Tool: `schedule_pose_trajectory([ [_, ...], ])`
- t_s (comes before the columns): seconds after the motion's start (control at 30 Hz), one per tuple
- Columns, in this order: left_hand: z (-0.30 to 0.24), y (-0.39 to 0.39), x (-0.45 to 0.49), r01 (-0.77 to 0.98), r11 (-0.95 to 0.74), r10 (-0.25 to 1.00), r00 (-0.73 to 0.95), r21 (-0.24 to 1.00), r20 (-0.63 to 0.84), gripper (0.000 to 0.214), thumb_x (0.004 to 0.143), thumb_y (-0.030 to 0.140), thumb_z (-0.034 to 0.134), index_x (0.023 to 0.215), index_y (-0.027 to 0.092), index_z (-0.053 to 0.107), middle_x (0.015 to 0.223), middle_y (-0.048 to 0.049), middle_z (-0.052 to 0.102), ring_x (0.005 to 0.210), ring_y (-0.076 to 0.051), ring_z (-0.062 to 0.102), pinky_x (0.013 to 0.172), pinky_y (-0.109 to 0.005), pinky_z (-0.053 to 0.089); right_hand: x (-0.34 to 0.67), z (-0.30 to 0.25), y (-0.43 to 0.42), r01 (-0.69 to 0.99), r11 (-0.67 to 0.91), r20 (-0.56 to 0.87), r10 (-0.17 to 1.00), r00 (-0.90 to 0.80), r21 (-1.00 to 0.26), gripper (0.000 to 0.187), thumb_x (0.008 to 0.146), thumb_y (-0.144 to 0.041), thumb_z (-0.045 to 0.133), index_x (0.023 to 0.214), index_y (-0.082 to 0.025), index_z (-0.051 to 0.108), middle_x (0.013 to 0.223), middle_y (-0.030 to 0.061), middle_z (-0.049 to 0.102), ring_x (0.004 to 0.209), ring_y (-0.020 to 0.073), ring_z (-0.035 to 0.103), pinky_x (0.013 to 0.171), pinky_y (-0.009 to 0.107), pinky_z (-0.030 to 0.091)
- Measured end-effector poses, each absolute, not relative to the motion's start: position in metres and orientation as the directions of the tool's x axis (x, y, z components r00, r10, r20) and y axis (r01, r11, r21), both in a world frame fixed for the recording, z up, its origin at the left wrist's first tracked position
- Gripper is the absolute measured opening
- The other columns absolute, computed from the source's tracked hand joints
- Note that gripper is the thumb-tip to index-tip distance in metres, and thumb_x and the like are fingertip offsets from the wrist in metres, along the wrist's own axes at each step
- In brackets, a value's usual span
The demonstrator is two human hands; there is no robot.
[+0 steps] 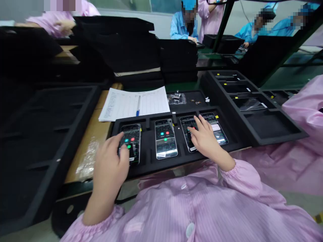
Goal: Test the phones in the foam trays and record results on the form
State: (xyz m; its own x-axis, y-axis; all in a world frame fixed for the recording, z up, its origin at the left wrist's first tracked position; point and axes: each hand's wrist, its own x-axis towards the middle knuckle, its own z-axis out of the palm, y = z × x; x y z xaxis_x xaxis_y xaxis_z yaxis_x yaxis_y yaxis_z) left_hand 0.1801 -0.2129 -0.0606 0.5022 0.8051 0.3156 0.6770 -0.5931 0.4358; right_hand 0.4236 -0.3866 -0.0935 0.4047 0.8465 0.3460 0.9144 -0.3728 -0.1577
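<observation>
Four phones [166, 139]: face up in the slots of a black foam tray [147, 145], screens lit.
Left grip: the left hand [109, 164] has thumb and forefinger parted over the leftmost phone [135, 137]; whether they press it, I cannot tell.
Right grip: the right hand [205, 139] is spread, clasping nothing, forefinger at the third phone [186, 121].
Icons: red and green sit close together (small targets), so a careless fingertip could trigger the wrong one.
Sleeves: loose pink cuffs [242, 169] might nudge the tray, as it lies near the counter's [180, 86] front edge.
Behind: papers [153, 101] with a pen [138, 106].
Room: co-workers in blue and pink, black stacks between.
</observation>
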Motion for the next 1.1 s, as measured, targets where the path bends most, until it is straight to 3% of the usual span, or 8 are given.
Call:
schedule_pose_trajectory([
  [0.2, -0.078, -0.204, 0.171, 0.673, -0.636, 0.771, 0.554, 0.376, 0.313, 0.053, 0.092, 0.035, 0.031, 0.129, 0.013, 0.062, 0.139, -0.0166, 0.056, 0.133, -0.032, 0.048, 0.116, -0.05, 0.036, 0.41, -0.095, -0.379, 0.871, -0.469, 0.386, 0.784, 0.486, -0.144, 0.033, 0.09, -0.016, 0.046, 0.107, -0.012, 0.074, 0.151, 0.0201, 0.046, 0.147, 0.0378, 0.029, 0.115, 0.06, 0.029],
  [0.4, -0.084, -0.203, 0.174, 0.655, -0.696, 0.718, 0.628, 0.293, 0.302, 0.051, 0.091, 0.027, 0.033, 0.129, 0.012, 0.064, 0.147, -0.0191, 0.048, 0.139, -0.033, 0.043, 0.116, -0.053, 0.035, 0.372, -0.09, -0.345, 0.958, -0.205, 0.253, 0.934, 0.253, -0.202, 0.045, 0.089, -0.014, 0.046, 0.13, -0.015, 0.065, 0.158, 0.0181, 0.037, 0.151, 0.0361, 0.023, 0.119, 0.06, 0.022],
  [0.53, -0.086, -0.203, 0.173, 0.651, -0.717, 0.697, 0.667, 0.25, 0.263, 0.05, 0.091, 0.024, 0.034, 0.128, 0.013, 0.065, 0.154, -0.0197, 0.039, 0.146, -0.036, 0.033, 0.116, -0.056, 0.035, 0.363, -0.089, -0.338, 0.953, -0.214, 0.251, 0.931, 0.265, -0.214, 0.045, 0.086, -0.011, 0.046, 0.126, -0.014, 0.065, 0.161, 0.0182, 0.03, 0.152, 0.0374, 0.018, 0.119, 0.064, 0.016],
  [0.77, -0.088, -0.203, 0.158, 0.641, -0.701, 0.712, 0.654, 0.313, 0.255, 0.048, 0.091, 0.025, 0.037, 0.131, 0.017, 0.062, 0.159, -0.0152, 0.035, 0.151, -0.033, 0.023, 0.119, -0.058, 0.03, 0.366, -0.099, -0.363, 0.925, -0.243, 0.39, 0.853, 0.347, -0.292, 0.039, 0.088, -0.011, 0.04, 0.117, -0.016, 0.066, 0.153, 0.016, 0.044, 0.15, 0.0312, 0.028, 0.119, 0.062, 0.023],
  [0.93, -0.088, -0.204, 0.154, 0.619, -0.702, 0.712, 0.621, 0.352, 0.328, 0.045, 0.092, 0.026, 0.038, 0.13, 0.018, 0.061, 0.159, -0.014, 0.036, 0.152, -0.031, 0.022, 0.12, -0.058, 0.027, 0.367, -0.1, -0.366, 0.909, -0.289, 0.358, 0.849, 0.389, -0.3, 0.038, 0.088, -0.012, 0.04, 0.111, -0.017, 0.07, 0.149, 0.0143, 0.049, 0.149, 0.0322, 0.029, 0.119, 0.062, 0.024],
  [1.1, -0.088, -0.204, 0.152, 0.525, -0.786, 0.617, 0.687, 0.325, 0.384, 0.043, 0.092, 0.025, 0.038, 0.124, 0.018, 0.067, 0.157, -0.0132, 0.039, 0.152, -0.032, 0.023, 0.121, -0.058, 0.026, 0.366, -0.097, -0.364, 0.937, -0.231, 0.302, 0.903, 0.306, -0.261, 0.038, 0.088, -0.013, 0.044, 0.113, -0.018, 0.072, 0.156, 0.0137, 0.04, 0.151, 0.0365, 0.022, 0.119, 0.065, 0.018],
])
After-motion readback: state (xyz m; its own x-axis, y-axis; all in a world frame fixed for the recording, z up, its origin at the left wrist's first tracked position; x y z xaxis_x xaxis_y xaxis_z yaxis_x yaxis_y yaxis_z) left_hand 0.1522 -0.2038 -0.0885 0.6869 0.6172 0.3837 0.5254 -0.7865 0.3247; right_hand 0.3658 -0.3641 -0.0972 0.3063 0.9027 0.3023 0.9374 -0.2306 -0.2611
